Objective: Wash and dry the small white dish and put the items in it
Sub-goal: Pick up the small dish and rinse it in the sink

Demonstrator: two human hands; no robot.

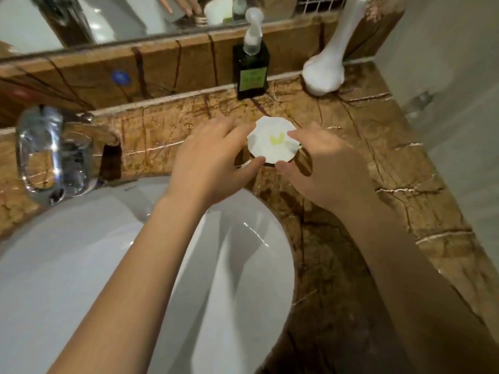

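A small white dish [266, 140] with a scalloped rim and a yellow-green mark in its middle sits on the brown marble counter [378, 163], just behind the sink's right rim. My left hand [208, 160] touches its left edge with fingertip and thumb. My right hand [321, 168] touches its right edge the same way. Both hands pinch the dish between them. I cannot tell whether the dish rests on the counter or is lifted a little. No loose small items show on the counter.
A white sink [135, 265] fills the lower left, with a chrome tap [46, 152] at its left rear. A dark green soap pump bottle [251, 66] and a white vase [326, 68] stand behind the dish. A mirror [135, 17] and wall close the back.
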